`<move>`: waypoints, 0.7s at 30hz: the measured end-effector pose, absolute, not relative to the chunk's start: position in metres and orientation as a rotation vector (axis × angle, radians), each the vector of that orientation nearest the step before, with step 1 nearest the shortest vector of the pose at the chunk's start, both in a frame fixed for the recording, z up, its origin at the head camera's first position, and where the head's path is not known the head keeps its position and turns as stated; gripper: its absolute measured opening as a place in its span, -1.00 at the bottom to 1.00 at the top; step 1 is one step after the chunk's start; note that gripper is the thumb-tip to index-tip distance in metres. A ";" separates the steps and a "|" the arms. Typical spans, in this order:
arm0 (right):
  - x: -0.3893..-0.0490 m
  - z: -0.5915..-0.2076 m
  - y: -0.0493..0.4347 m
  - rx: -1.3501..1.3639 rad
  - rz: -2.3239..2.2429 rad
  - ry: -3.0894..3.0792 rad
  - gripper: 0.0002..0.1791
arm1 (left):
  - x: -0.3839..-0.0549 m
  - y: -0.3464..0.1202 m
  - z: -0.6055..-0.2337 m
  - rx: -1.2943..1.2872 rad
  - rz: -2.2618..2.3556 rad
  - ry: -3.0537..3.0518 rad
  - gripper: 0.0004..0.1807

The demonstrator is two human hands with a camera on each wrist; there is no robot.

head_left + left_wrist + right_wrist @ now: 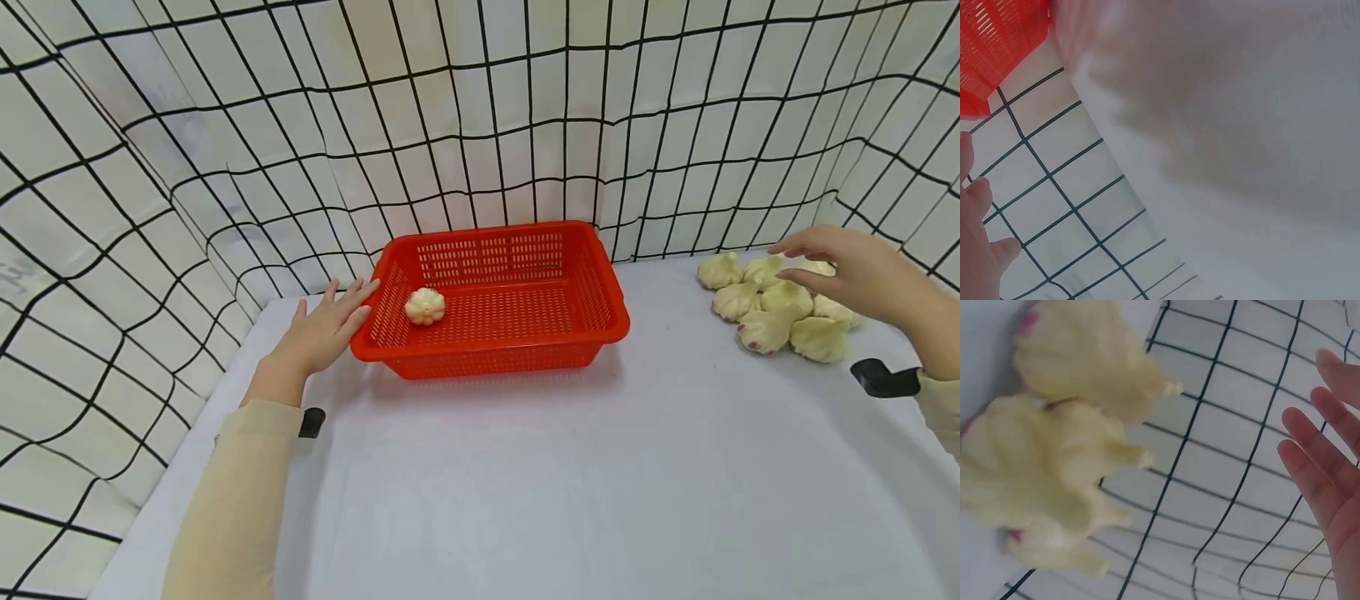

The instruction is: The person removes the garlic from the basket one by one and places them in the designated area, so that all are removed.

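Note:
A red plastic basket stands on the table with one whitish garlic bulb inside at its left end. My left hand is at the basket's left rim, fingers spread and fairly straight, fingertips right at the edge. In the left wrist view, part of the basket shows above the fingers. At the far right, my right hand hovers over a pile of garlic bulbs, fingers loosely bent with nothing between them. The right wrist view shows the bulbs apart from the hand.
A black grid net hangs before white walls at the back and both sides. The white table stretches in front of the basket. A dark wrist strap sits on the right wrist, and another dark piece on the left.

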State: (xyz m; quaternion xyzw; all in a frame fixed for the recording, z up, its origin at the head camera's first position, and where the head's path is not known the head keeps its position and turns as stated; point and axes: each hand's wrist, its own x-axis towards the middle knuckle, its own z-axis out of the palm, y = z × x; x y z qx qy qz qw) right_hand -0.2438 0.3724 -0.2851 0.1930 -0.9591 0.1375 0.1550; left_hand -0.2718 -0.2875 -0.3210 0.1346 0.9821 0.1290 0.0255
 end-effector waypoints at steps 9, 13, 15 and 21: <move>-0.257 -0.268 0.319 0.730 0.585 -2.609 -0.67 | -0.274 -0.288 -0.321 0.437 0.406 3.044 -0.29; -0.263 -0.262 0.293 0.814 0.601 -2.589 -0.66 | -0.274 -0.288 -0.321 0.436 0.404 3.040 -0.29; -0.266 -0.260 0.282 0.861 0.622 -2.573 -0.65 | -0.273 -0.288 -0.321 0.435 0.401 3.039 -0.29; -0.280 -0.257 0.257 0.991 0.668 -2.491 -0.66 | -0.272 -0.288 -0.321 0.432 0.397 3.040 -0.29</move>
